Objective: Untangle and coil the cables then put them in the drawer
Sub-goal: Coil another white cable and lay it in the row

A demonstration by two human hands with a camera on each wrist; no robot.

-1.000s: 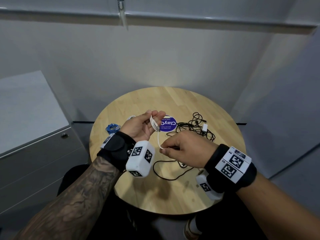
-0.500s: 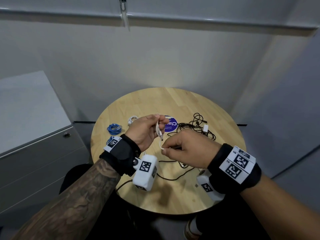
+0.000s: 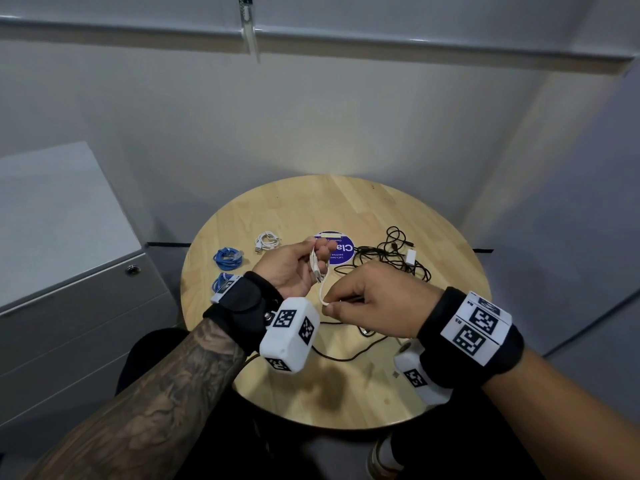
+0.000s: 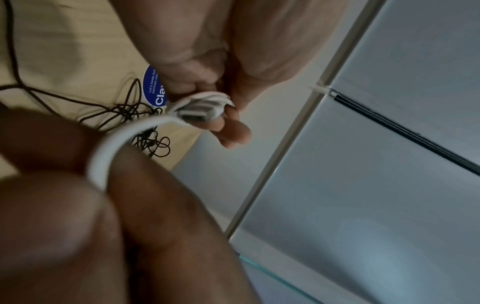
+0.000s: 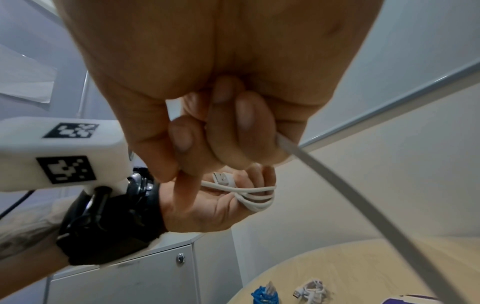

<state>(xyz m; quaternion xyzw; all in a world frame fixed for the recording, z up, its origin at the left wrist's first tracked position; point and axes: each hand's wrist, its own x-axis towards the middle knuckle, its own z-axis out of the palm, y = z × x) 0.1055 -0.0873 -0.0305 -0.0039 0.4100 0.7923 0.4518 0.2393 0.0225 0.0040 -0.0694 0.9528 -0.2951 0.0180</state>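
Coiling step: left hand (image 3: 294, 268) gripped white cable (image 3: 317, 268) loops; right hand (image 3: 374, 303) pinched free tail. Next likely: wrap tail round bundle, keep tension.

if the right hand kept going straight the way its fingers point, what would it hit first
Probably the left hand: the right hand points left at its palm and the white cable coiled there, though depth is unclear.

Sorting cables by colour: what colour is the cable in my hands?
White cable, clearest in the right wrist view.
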